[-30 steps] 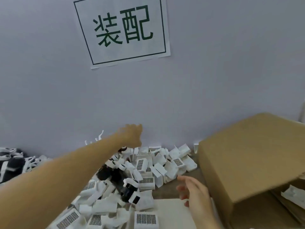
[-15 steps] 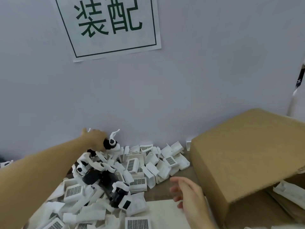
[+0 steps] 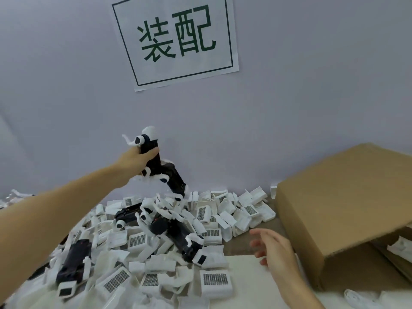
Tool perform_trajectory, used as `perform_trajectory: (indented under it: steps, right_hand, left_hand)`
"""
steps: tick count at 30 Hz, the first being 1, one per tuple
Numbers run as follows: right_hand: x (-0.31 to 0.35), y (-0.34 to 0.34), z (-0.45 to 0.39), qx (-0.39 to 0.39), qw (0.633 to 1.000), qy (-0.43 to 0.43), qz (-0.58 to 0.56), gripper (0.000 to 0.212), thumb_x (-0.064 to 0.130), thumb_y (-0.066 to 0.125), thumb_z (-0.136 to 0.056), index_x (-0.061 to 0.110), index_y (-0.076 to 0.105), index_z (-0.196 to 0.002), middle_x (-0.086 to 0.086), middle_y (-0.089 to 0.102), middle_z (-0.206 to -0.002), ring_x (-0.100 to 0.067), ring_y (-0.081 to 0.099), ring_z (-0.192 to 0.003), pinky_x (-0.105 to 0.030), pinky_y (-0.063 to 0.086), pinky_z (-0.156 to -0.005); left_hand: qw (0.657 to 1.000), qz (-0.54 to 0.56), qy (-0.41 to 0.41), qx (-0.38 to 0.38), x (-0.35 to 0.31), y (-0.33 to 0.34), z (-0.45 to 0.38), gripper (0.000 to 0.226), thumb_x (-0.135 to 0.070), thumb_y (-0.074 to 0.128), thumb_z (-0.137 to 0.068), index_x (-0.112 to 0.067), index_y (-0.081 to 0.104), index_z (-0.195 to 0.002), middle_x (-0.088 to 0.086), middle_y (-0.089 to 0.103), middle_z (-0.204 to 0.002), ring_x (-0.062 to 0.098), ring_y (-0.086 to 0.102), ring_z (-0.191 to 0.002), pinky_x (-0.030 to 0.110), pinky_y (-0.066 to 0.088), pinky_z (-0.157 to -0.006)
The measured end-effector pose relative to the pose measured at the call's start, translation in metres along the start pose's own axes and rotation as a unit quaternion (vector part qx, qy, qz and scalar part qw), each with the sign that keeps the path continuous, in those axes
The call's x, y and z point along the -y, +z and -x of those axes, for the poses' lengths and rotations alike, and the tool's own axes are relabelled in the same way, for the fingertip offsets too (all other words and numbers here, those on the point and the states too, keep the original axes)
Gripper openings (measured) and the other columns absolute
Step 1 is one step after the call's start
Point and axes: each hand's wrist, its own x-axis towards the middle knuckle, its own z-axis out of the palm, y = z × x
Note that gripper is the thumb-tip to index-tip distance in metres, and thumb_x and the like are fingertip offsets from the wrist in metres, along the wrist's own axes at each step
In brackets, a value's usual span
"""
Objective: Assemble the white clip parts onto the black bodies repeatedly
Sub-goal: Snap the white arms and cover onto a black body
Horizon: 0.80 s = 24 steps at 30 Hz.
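My left hand (image 3: 136, 160) grips a black body (image 3: 151, 152) with white clips on it and holds it up above the heap, near the wall. A second black body (image 3: 175, 180) hangs tangled below it, its lower end touching the heap. The heap of white clip parts (image 3: 207, 214) covers the table from the left to the middle, with more black bodies (image 3: 73, 259) lying among them. My right hand (image 3: 275, 250) hovers with relaxed, spread fingers over the table at the heap's right edge and holds nothing.
A large cardboard box (image 3: 334, 208) lies on its side at the right, its flap open over white parts (image 3: 399, 250). A sign with two green characters (image 3: 176, 39) hangs on the grey wall. A white sheet (image 3: 243, 270) covers the table in front.
My left hand has closed on a black body at the back of the heap and lifted it, dragging a second body up with it. My right hand stays hovering.
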Motion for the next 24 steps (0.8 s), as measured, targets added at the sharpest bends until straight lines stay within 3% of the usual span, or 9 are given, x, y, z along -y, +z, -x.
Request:
perform_trajectory:
  steps: [5, 7, 9, 12, 15, 17, 20, 21, 24]
  right_hand:
    - [0.001, 0.001, 0.000, 0.002, 1.000, 0.005, -0.002, 0.032, 0.006, 0.044, -0.104, 0.009, 0.074, -0.093, -0.010, 0.065, -0.073, -0.019, 0.048, -0.059, -0.028, 0.034, -0.053]
    - [0.002, 0.001, 0.000, 0.003, 1.000, 0.003, -0.001, 0.032, 0.007, 0.044, -0.105, 0.009, 0.074, -0.092, -0.010, 0.065, -0.072, -0.019, 0.048, -0.058, -0.027, 0.034, -0.052]
    - [0.002, 0.001, 0.000, 0.004, 1.000, 0.002, -0.002, 0.032, 0.006, 0.044, -0.105, 0.009, 0.073, -0.091, -0.010, 0.065, -0.072, -0.018, 0.048, -0.057, -0.027, 0.033, -0.052]
    - [0.002, 0.002, 0.000, 0.005, 1.000, 0.000, 0.000, 0.032, 0.005, 0.044, -0.104, 0.009, 0.073, -0.090, -0.010, 0.064, -0.073, -0.019, 0.047, -0.057, -0.027, 0.033, -0.053]
    - [0.002, 0.001, 0.000, 0.005, 1.000, 0.000, 0.000, 0.032, 0.005, 0.044, -0.104, 0.009, 0.073, -0.090, -0.011, 0.064, -0.074, -0.019, 0.048, -0.057, -0.027, 0.034, -0.053]
    - [0.002, 0.001, 0.001, 0.005, 1.000, 0.001, 0.002, 0.032, 0.005, 0.044, -0.104, 0.009, 0.073, -0.091, -0.010, 0.064, -0.073, -0.019, 0.048, -0.057, -0.028, 0.034, -0.053]
    - [0.003, 0.000, 0.004, 0.004, 1.000, -0.005, 0.008, 0.031, 0.005, 0.045, -0.104, 0.008, 0.074, -0.091, -0.008, 0.065, -0.070, -0.019, 0.049, -0.057, -0.029, 0.034, -0.053]
    - [0.004, 0.000, 0.005, 0.004, 1.000, -0.008, 0.013, 0.032, 0.005, 0.046, -0.104, 0.009, 0.074, -0.091, -0.008, 0.066, -0.070, -0.019, 0.050, -0.057, -0.029, 0.035, -0.053]
    - [0.007, -0.002, 0.007, 0.007, 1.000, -0.010, 0.022, 0.031, 0.005, 0.046, -0.104, 0.010, 0.074, -0.092, -0.011, 0.068, -0.074, -0.020, 0.053, -0.061, -0.030, 0.036, -0.055]
  left_hand:
    - [0.998, -0.051, 0.024, -0.024, 0.015, 0.013, 0.007, 0.030, -0.040, 0.053, -0.104, -0.011, 0.061, -0.101, 0.006, 0.066, -0.086, 0.023, 0.063, -0.077, 0.036, 0.054, -0.075]
    - [0.997, -0.026, 0.027, -0.067, 0.015, 0.014, 0.006, 0.029, -0.039, 0.053, -0.104, -0.011, 0.061, -0.101, 0.003, 0.067, -0.084, 0.017, 0.068, -0.075, 0.028, 0.055, -0.069]
    - [0.992, -0.002, 0.013, -0.125, 0.014, 0.015, 0.004, 0.028, -0.038, 0.052, -0.104, -0.011, 0.059, -0.101, 0.003, 0.065, -0.084, 0.023, 0.068, -0.080, 0.027, 0.052, -0.065]
    - [0.969, 0.086, -0.024, -0.229, 0.006, 0.018, 0.003, 0.031, -0.041, 0.048, -0.104, -0.014, 0.057, -0.117, 0.007, 0.061, -0.101, 0.027, 0.056, -0.092, 0.032, 0.042, -0.072]
    - [0.938, 0.229, -0.034, -0.257, -0.016, 0.022, 0.014, 0.041, -0.039, 0.050, -0.104, -0.019, 0.051, -0.140, 0.006, 0.059, -0.117, 0.026, 0.058, -0.105, 0.036, 0.046, -0.087]
    - [0.913, 0.358, -0.030, -0.196, -0.036, 0.035, 0.034, 0.041, -0.031, 0.052, -0.105, -0.024, 0.048, -0.145, 0.010, 0.059, -0.119, 0.031, 0.062, -0.107, 0.044, 0.053, -0.090]
    - [0.881, 0.467, -0.043, -0.059, -0.057, 0.070, 0.081, 0.034, -0.027, 0.052, -0.105, -0.020, 0.054, -0.139, 0.010, 0.069, -0.104, 0.028, 0.066, -0.078, 0.040, 0.060, -0.058]
    - [0.870, 0.490, -0.057, -0.029, -0.057, 0.085, 0.098, 0.032, -0.027, 0.053, -0.104, -0.018, 0.058, -0.135, 0.008, 0.073, -0.095, 0.026, 0.068, -0.071, 0.038, 0.060, -0.054]
    - [0.814, 0.559, -0.150, 0.052, -0.046, 0.133, 0.146, 0.032, -0.035, 0.059, -0.100, -0.010, 0.065, -0.120, 0.014, 0.075, -0.081, 0.025, 0.072, -0.068, 0.038, 0.060, -0.060]
